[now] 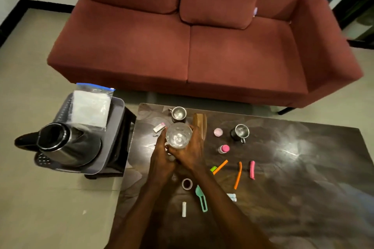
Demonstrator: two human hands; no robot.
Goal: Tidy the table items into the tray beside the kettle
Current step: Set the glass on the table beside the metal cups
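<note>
Both hands, left [162, 153] and right [190, 150], cup the glass [179, 135] upright; the tray [116, 127] lies well left, nearer the left hand.

A person's left hand [162, 155] and right hand [191, 150] grip a clear glass [179, 135] above a dark table [293, 188] before a red sofa [202, 46]. Two steel mugs [178, 113], orange sticks [238, 176] and a tape roll [187, 183] lie scattered. Beside the table, a grey tray [118, 111] holds a steel kettle [62, 143] and a plastic bag [91, 107].
</note>
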